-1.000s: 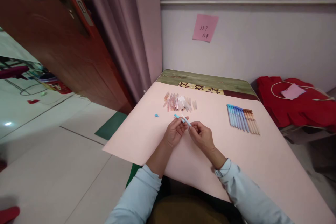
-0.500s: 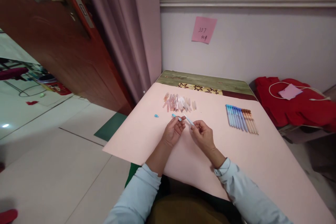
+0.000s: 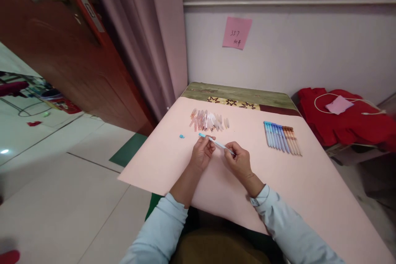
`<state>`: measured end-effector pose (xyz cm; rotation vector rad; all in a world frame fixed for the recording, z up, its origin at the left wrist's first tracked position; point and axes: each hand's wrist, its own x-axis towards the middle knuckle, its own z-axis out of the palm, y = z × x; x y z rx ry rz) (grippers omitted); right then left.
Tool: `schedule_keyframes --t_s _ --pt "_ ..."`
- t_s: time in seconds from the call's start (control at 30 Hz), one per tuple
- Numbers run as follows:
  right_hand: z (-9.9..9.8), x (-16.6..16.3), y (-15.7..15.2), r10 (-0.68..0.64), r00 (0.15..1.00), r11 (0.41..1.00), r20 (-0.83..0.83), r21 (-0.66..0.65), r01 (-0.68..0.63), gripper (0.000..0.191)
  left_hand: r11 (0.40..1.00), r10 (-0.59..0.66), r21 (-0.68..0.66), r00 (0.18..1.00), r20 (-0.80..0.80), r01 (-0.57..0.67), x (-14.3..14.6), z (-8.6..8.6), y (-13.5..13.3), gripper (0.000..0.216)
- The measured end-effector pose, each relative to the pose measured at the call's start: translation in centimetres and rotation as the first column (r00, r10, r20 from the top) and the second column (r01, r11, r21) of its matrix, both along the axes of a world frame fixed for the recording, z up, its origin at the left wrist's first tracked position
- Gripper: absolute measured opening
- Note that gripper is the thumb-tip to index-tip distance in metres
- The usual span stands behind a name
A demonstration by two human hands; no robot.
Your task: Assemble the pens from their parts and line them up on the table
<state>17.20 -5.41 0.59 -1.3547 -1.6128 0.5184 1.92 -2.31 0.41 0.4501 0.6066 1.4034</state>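
My left hand (image 3: pixel 202 154) pinches the blue barrel of a pen (image 3: pixel 206 137) near its far end. My right hand (image 3: pixel 239 161) is closed on the thin pale refill (image 3: pixel 223 146) that sticks out of the barrel toward it. Both hands hover over the pink paper sheet (image 3: pixel 173 161) that covers the table. A small blue cap (image 3: pixel 182 136) lies alone on the sheet, left of my left hand.
A heap of pink and clear pen parts (image 3: pixel 208 120) lies beyond my hands. A neat row of blue and orange pens (image 3: pixel 281 134) lies at the right. A red cloth (image 3: pixel 343 121) with a white cord sits beside the table; a wooden door (image 3: pixel 62 41) stands at left.
My hands have drawn apart, and more of the thin refill now shows between the blue barrel and my right hand. The view has shifted slightly.
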Motion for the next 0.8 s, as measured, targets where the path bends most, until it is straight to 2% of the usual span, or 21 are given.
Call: schedule_keyframes --t_s 0.13,0.37,0.53,0.8 --pt "0.09 -0.1 0.04 0.024 0.999 1.0 -0.033 0.001 -0.024 0.011 0.999 0.033 -0.005 0.999 -0.033 -0.033 0.19 0.13 -0.05 0.018" --pt "0.24 -0.25 0.27 -0.009 0.991 0.999 -0.13 0.043 0.015 0.014 0.999 0.043 -0.027 0.998 -0.047 -0.045 0.27 0.18 -0.02 0.016" --pt "0.43 -0.27 0.22 0.006 0.995 0.999 -0.098 0.05 -0.002 0.012 0.999 0.042 -0.031 0.999 -0.007 -0.043 0.09 0.0 0.09 0.016" --pt "0.28 -0.25 0.21 -0.004 0.996 0.999 -0.089 0.04 0.008 0.012 0.999 0.029 -0.035 0.999 -0.035 -0.03 0.18 0.33 -0.06 0.018"
